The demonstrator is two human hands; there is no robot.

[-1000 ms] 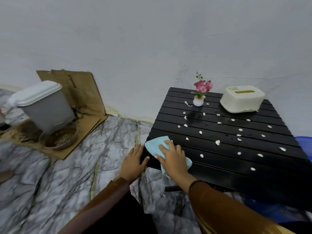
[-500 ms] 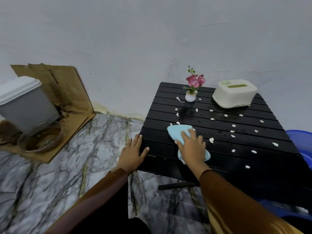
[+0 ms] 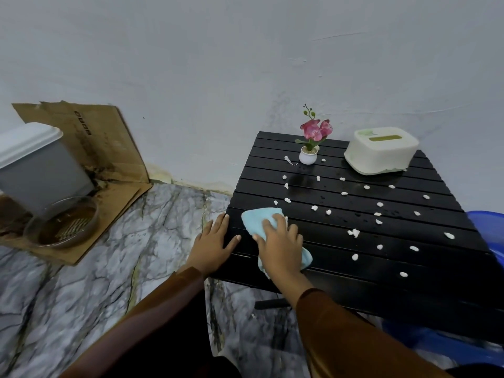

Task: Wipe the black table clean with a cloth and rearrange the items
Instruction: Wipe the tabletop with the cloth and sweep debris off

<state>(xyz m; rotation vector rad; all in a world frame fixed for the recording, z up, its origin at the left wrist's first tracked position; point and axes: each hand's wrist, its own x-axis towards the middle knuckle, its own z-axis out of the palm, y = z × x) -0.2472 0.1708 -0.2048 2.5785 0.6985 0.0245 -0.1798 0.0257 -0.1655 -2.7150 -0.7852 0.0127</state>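
A black slatted table (image 3: 409,271) stands low against the wall. My right hand (image 3: 281,244) lies flat on a light blue cloth (image 3: 256,219) near the table's left front part, pressing it down. My left hand (image 3: 214,244) rests with spread fingers on the table's left edge. Several small white crumbs (image 3: 353,232) are scattered over the slats. At the back stand a small white pot with pink flowers (image 3: 308,155) and a cream tissue box (image 3: 381,150).
The floor is grey marble. On the left, a grey bin with a white lid (image 3: 35,165) and a round glass dish (image 3: 62,222) sit on brown cardboard (image 3: 109,148). Blue plastic (image 3: 488,225) shows at the table's right edge.
My right hand slid the cloth from the front left corner onto the slats, then slightly back toward the left. The left hand stayed at the table's edge. The camera view shifted.
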